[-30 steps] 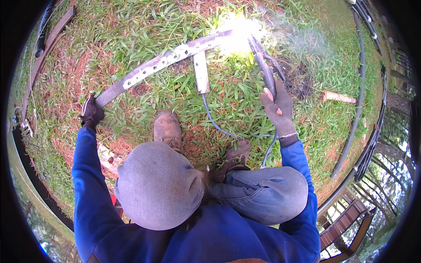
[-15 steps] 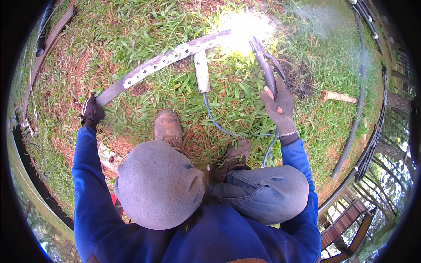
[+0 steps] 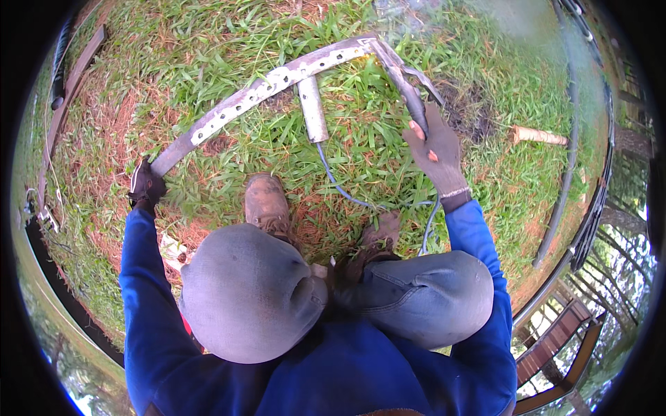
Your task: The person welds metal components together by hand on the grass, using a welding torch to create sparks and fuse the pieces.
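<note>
My gloved left hand (image 3: pixel 147 184) grips the lower left end of a long metal bar (image 3: pixel 239 104) with a row of holes and white patches. The bar slants up to the far right and rests partly on a short pale metal tube (image 3: pixel 313 111) in the grass. In my gloved right hand (image 3: pixel 438 151) is a welding electrode holder (image 3: pixel 408 89), my fingers wrapped round its dark handle. Its jaws meet or overlap the bar's far end, where a small orange glow shows; I cannot tell whether they touch. No electrode can be made out.
A blue-grey cable (image 3: pixel 336 182) runs through the grass towards my boots (image 3: pixel 266 202). Dark scorched ground (image 3: pixel 472 114) lies beyond my right hand, near a short tan stick (image 3: pixel 540 136). Long dark pipes (image 3: pixel 565 166) stretch along the right side. A brown plank (image 3: pixel 76 80) lies far left.
The bright white arc at the bar's far end has gone out. My right hand has shifted slightly left with the electrode holder, whose jaws are now over the bar's end. Thin smoke lingers.
</note>
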Action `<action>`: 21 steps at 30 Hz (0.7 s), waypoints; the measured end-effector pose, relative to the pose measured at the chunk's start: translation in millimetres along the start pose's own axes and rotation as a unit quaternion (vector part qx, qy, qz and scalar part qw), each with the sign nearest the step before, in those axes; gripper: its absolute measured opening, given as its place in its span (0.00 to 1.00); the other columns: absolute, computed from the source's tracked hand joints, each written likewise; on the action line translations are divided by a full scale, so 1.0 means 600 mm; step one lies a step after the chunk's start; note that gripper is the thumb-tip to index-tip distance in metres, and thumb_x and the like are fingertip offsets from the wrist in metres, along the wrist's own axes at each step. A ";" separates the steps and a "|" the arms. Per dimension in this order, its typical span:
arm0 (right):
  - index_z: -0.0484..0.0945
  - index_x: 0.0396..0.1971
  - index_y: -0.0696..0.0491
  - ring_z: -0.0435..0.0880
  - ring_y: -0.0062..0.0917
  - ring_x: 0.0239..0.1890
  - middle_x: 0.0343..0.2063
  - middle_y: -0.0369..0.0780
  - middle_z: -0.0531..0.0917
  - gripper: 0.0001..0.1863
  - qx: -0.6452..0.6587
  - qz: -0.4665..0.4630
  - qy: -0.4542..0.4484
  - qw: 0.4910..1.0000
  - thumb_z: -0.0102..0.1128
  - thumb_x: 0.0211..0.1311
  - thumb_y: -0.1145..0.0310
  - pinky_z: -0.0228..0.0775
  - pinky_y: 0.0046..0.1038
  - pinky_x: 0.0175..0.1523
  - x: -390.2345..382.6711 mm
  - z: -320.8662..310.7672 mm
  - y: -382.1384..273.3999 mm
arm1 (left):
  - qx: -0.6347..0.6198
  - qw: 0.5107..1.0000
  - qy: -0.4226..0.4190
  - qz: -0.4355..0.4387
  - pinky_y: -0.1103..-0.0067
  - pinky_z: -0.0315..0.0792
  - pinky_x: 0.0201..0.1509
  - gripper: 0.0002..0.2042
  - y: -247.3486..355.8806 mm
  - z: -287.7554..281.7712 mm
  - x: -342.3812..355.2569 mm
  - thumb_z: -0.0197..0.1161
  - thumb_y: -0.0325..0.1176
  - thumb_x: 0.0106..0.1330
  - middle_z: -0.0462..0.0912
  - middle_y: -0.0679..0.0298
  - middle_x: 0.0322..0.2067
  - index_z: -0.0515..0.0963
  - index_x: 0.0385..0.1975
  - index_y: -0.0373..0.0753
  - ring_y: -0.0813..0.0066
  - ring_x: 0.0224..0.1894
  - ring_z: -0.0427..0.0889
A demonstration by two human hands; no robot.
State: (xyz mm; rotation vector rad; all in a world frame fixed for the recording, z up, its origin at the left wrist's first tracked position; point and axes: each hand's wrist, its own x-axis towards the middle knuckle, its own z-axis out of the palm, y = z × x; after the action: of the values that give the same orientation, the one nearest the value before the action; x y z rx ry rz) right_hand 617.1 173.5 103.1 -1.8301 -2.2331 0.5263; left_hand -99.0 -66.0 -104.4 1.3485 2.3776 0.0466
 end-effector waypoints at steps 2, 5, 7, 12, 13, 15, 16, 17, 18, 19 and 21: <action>0.76 0.55 0.53 0.89 0.58 0.39 0.37 0.54 0.87 0.22 -0.020 0.054 -0.045 0.997 0.74 0.70 0.59 0.79 0.53 0.45 0.007 -0.022 -0.019 | 0.024 0.998 -0.044 -0.033 0.59 0.84 0.47 0.27 0.016 -0.014 -0.012 0.57 0.24 0.74 0.92 0.47 0.42 0.78 0.74 0.38 0.50 0.44 0.93; 0.79 0.56 0.53 0.90 0.45 0.35 0.34 0.49 0.87 0.21 0.089 0.064 -0.023 0.994 0.74 0.70 0.60 0.82 0.42 0.45 -0.008 -0.028 -0.032 | 0.047 0.999 -0.012 -0.021 0.58 0.85 0.52 0.29 -0.008 -0.027 -0.026 0.60 0.24 0.70 0.92 0.47 0.46 0.78 0.73 0.37 0.47 0.49 0.93; 0.79 0.55 0.53 0.87 0.36 0.34 0.33 0.45 0.86 0.19 0.148 0.076 0.010 0.986 0.73 0.71 0.60 0.81 0.38 0.44 -0.034 -0.035 -0.015 | 0.051 0.998 -0.014 -0.021 0.58 0.85 0.54 0.29 0.043 -0.043 -0.024 0.63 0.26 0.68 0.92 0.47 0.47 0.78 0.72 0.35 0.45 0.51 0.92; 0.81 0.52 0.53 0.79 0.21 0.33 0.32 0.38 0.82 0.15 0.205 0.128 0.026 0.970 0.71 0.75 0.61 0.77 0.30 0.42 -0.038 -0.043 -0.012 | -0.058 0.994 -0.042 -0.086 0.65 0.85 0.53 0.27 0.049 -0.046 -0.024 0.65 0.24 0.69 0.93 0.51 0.46 0.79 0.71 0.36 0.56 0.49 0.93; 0.81 0.52 0.53 0.79 0.21 0.33 0.32 0.38 0.82 0.15 0.207 0.125 0.025 0.970 0.71 0.75 0.61 0.77 0.30 0.42 -0.036 -0.038 -0.009 | 0.009 0.998 -0.027 -0.062 0.66 0.85 0.53 0.28 0.040 -0.043 -0.026 0.65 0.22 0.68 0.94 0.52 0.46 0.79 0.71 0.36 0.57 0.49 0.93; 0.80 0.51 0.54 0.78 0.22 0.34 0.32 0.39 0.81 0.15 0.234 0.107 0.026 0.966 0.70 0.75 0.60 0.76 0.31 0.43 -0.038 -0.029 -0.005 | -0.036 0.998 -0.027 -0.051 0.66 0.85 0.53 0.29 0.028 -0.039 -0.025 0.65 0.20 0.66 0.95 0.51 0.48 0.79 0.71 0.35 0.57 0.49 0.94; 0.80 0.51 0.54 0.78 0.22 0.34 0.32 0.39 0.81 0.15 0.236 0.106 0.027 0.965 0.70 0.75 0.60 0.76 0.31 0.43 -0.038 -0.027 -0.005 | -0.035 0.998 -0.025 -0.051 0.66 0.85 0.53 0.29 0.024 -0.035 -0.024 0.65 0.20 0.66 0.95 0.51 0.48 0.79 0.71 0.35 0.57 0.49 0.94; 0.80 0.51 0.54 0.78 0.23 0.34 0.32 0.39 0.81 0.15 0.241 0.116 0.018 0.963 0.70 0.75 0.60 0.76 0.31 0.43 -0.039 -0.026 -0.004 | -0.046 0.998 -0.018 -0.048 0.66 0.85 0.53 0.29 0.021 -0.028 -0.025 0.64 0.19 0.66 0.95 0.50 0.48 0.79 0.71 0.35 0.56 0.50 0.94; 0.80 0.51 0.54 0.78 0.23 0.34 0.31 0.39 0.81 0.15 0.245 0.124 0.010 0.962 0.69 0.76 0.59 0.77 0.32 0.44 -0.038 -0.026 -0.002 | -0.058 0.997 -0.011 -0.044 0.65 0.86 0.53 0.29 0.021 -0.022 -0.022 0.64 0.19 0.66 0.95 0.50 0.47 0.79 0.71 0.34 0.56 0.50 0.95; 0.80 0.51 0.54 0.78 0.23 0.34 0.31 0.39 0.81 0.15 0.245 0.123 0.012 0.962 0.69 0.76 0.59 0.77 0.32 0.44 -0.039 -0.023 0.005 | -0.058 0.997 -0.009 -0.043 0.65 0.86 0.53 0.29 0.019 -0.017 -0.018 0.64 0.19 0.66 0.95 0.50 0.47 0.79 0.71 0.34 0.56 0.50 0.95; 0.80 0.51 0.54 0.77 0.25 0.34 0.32 0.40 0.80 0.15 0.245 0.127 0.001 0.961 0.69 0.75 0.61 0.77 0.32 0.44 -0.041 -0.016 0.022 | -0.078 0.996 -0.019 -0.045 0.69 0.86 0.52 0.31 0.017 -0.001 -0.007 0.61 0.15 0.66 0.94 0.52 0.50 0.76 0.73 0.33 0.62 0.48 0.93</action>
State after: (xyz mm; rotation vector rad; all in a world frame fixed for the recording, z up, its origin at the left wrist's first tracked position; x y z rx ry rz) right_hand 637.5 153.1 108.1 -1.8363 -1.6652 1.0154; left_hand -88.8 -64.1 -100.3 1.1601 2.3469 0.1771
